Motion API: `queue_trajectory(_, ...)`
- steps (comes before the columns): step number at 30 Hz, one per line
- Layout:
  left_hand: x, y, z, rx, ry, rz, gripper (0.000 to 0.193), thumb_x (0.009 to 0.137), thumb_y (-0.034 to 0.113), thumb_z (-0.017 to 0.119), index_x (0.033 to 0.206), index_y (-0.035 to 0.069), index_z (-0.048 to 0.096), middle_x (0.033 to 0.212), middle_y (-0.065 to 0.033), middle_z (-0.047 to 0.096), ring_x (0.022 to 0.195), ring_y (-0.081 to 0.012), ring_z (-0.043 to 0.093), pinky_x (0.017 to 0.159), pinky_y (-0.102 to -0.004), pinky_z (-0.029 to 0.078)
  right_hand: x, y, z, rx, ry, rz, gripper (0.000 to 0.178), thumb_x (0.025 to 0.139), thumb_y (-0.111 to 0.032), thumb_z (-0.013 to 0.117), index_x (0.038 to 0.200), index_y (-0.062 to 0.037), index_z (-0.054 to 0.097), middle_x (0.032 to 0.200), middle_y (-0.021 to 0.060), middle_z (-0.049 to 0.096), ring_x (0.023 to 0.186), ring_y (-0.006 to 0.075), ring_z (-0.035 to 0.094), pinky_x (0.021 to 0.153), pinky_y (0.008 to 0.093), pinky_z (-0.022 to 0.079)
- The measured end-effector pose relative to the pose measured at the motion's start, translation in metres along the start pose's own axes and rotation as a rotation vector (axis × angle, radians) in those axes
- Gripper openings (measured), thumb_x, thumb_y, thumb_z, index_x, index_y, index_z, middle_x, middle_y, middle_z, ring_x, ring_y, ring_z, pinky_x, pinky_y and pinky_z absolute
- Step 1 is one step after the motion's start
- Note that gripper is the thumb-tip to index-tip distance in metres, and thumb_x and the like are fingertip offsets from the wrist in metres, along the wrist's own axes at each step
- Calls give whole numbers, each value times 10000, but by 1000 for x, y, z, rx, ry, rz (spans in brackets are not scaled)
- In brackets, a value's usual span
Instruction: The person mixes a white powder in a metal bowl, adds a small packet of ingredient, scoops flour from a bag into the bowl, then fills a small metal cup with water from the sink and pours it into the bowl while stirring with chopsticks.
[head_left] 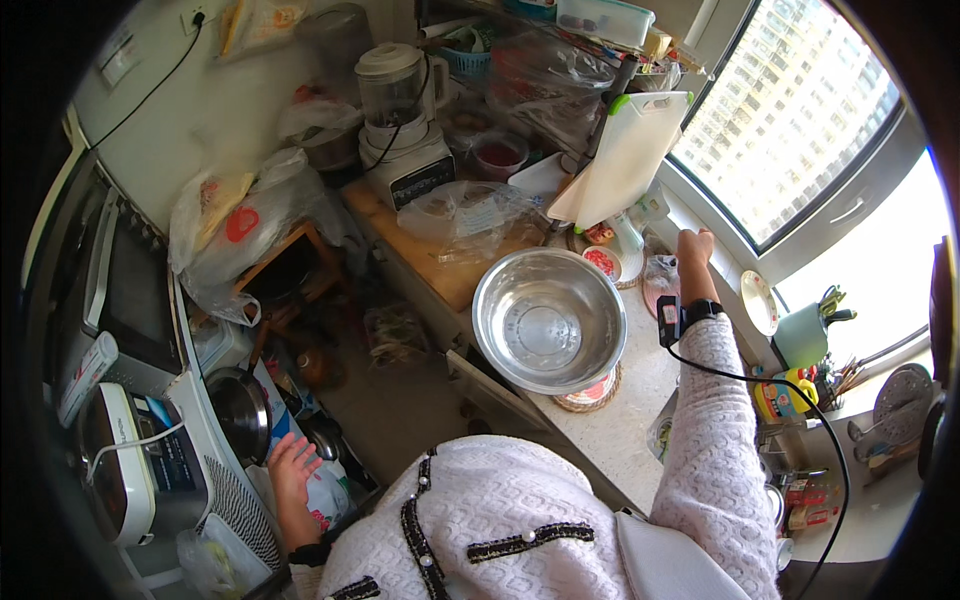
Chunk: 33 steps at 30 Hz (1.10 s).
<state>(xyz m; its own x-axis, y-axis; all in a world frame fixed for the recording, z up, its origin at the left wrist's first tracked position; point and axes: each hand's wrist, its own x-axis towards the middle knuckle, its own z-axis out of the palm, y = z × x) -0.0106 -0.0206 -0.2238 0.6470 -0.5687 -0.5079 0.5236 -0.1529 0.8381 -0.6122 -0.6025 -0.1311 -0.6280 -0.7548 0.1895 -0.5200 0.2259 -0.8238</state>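
Observation:
My right hand (695, 246) reaches far out over the counter beside the window sill, its fingers curled closed. What it holds, if anything, is hidden from view. My left hand (291, 467) hangs low at the left with the fingers apart and nothing in them, close to a white and blue bag. A large stainless steel bowl (535, 372) stands at the counter's edge, partly over a round woven mat (590, 398). Behind it, near my right hand, is a small bowl of red and white pieces (602, 262). A white cutting board (632, 150) leans upright there.
A blender (398, 120) and a clear plastic container (465, 215) stand on the wooden surface at the back. Plastic bags (240, 225) fill the left corner. Below the bowl, a drawer or door (490, 390) sticks out. A green utensil holder (800, 335) stands by the window.

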Motion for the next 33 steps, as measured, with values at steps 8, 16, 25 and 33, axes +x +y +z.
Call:
queue_trajectory(8, 16, 0, 58, 129, 43, -76, 399, 895, 161, 555, 1256, 12, 470, 1124, -166, 578, 955, -287, 609, 690, -407, 552, 41, 20, 45, 4, -228, 153, 761, 707, -419, 786, 1266, 14, 505, 1188, 166, 580, 954, 269, 623, 631, 349, 549)
queue_trajectory(16, 20, -8, 106, 337, 83, -154, 379, 906, 166, 539, 1254, 27, 480, 1105, -165, 589, 955, -300, 630, 681, -415, 565, 108, 42, 121, 158, -394, 263, 683, 787, -316, 757, 1354, -88, 453, 1082, 134, 620, 788, 241, 645, 557, 329, 547)
queue_trajectory(25, 50, 0, 148, 407, 2, -192, 365, 919, 156, 545, 1257, 25, 499, 1112, -130, 587, 953, -237, 612, 692, -367, 557, 133, 43, 135, 720, -61, 191, 200, 891, -184, 649, 930, -9, 560, 915, 130, 631, 657, 215, 634, 552, 294, 579)
queue_trajectory(33, 90, 17, 216, 490, -289, -132, 405, 908, 177, 573, 1276, 26, 497, 1176, -137, 587, 1008, -232, 607, 720, -340, 546, 52, -48, -3, 632, -81, -74, 252, 923, -229, 618, 999, 10, 618, 874, 90, 669, 645, 150, 663, 467, 205, 470)
